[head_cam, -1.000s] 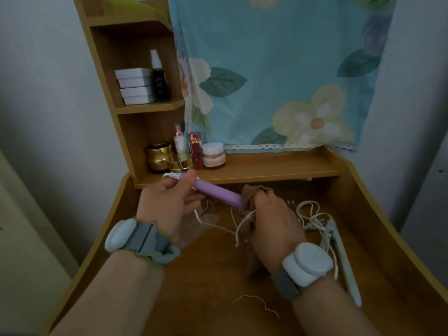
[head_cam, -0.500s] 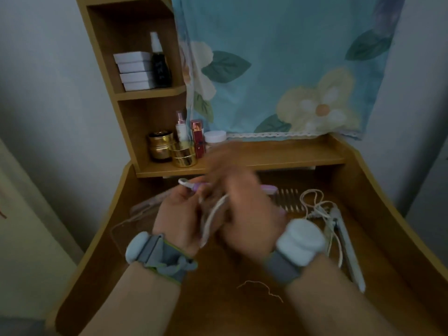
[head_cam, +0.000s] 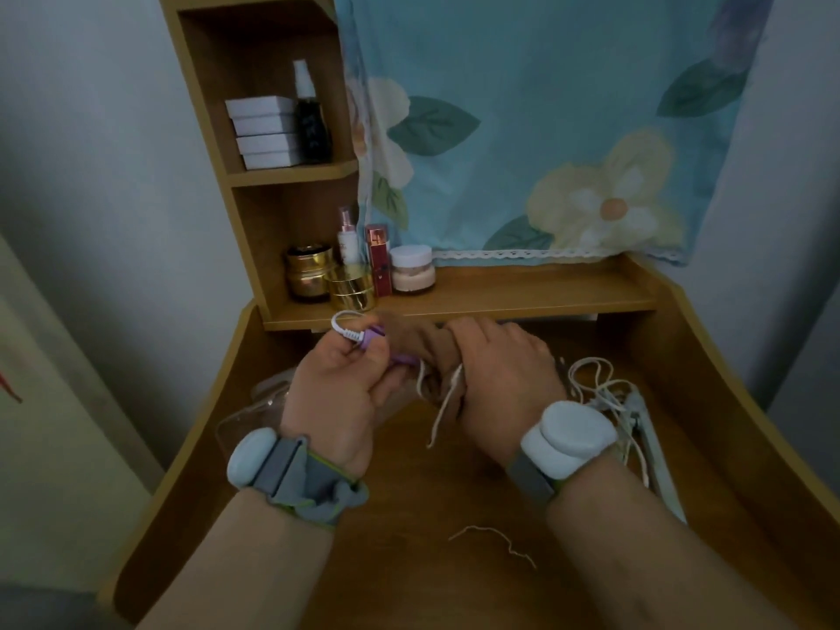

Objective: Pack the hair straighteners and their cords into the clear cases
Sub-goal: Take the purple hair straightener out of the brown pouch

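Fingers of both hands grip the purple straightener (head_cam: 400,356) near the shelf edge (head_cam: 500,311), cords (head_cam: 600,388) crowding right.

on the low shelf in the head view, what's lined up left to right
dark gold jar → gold lidded jar → red lipstick case → white lidded cream jar

The desk (head_cam: 409,561) is smooth, satin-finished wood. Glossy gold jars (head_cam: 352,288) look metallic. The floral curtain (head_cam: 545,129) is matt cloth, lace-edged. The purple straightener (head_cam: 402,358) looks like smooth plastic.
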A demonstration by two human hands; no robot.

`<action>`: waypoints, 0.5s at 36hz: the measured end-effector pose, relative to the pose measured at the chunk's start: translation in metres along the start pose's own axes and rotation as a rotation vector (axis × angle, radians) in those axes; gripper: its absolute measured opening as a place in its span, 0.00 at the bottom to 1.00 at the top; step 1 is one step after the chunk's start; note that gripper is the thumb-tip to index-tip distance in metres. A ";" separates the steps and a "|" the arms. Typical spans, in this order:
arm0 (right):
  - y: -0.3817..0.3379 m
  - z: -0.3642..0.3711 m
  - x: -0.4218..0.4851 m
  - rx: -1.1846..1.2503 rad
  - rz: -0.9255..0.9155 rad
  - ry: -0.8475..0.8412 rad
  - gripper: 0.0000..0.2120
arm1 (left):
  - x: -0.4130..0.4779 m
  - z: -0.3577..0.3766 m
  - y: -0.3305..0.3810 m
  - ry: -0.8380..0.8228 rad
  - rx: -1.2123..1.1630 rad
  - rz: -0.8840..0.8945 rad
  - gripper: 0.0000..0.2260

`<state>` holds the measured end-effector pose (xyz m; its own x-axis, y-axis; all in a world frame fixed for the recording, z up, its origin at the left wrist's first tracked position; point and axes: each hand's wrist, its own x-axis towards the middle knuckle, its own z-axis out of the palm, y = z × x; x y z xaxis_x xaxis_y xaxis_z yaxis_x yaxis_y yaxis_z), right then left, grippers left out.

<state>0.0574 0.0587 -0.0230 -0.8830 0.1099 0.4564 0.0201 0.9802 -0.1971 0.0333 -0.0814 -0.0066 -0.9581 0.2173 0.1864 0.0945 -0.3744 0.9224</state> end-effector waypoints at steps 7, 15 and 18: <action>0.020 -0.012 -0.003 0.101 0.125 -0.272 0.25 | 0.003 -0.008 0.000 -0.001 -0.071 -0.049 0.13; 0.035 -0.012 -0.006 0.112 0.173 -0.341 0.27 | 0.005 -0.014 -0.001 -0.038 -0.131 -0.091 0.11; 0.047 -0.005 0.000 0.163 0.234 -0.355 0.22 | 0.007 -0.019 -0.001 -0.014 -0.127 -0.072 0.10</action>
<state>0.0605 0.1052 -0.0279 -0.9701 0.2343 0.0635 0.1893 0.8938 -0.4065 0.0214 -0.0971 -0.0125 -0.9572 0.2601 0.1271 -0.0100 -0.4685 0.8834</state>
